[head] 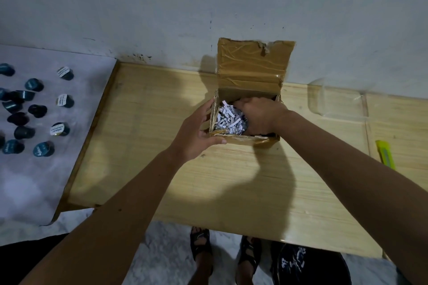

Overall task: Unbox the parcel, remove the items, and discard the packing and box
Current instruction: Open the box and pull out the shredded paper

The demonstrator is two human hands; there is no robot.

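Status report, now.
Left hand braces open cardboard box. Right hand buried in shredded paper, grip unseen. Yellow box cutter far right, no obstruction.

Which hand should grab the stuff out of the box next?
The right hand: it is down inside the box, fingers buried in the shredded paper. The left hand rests against the box's outer left wall, probably steadying it.
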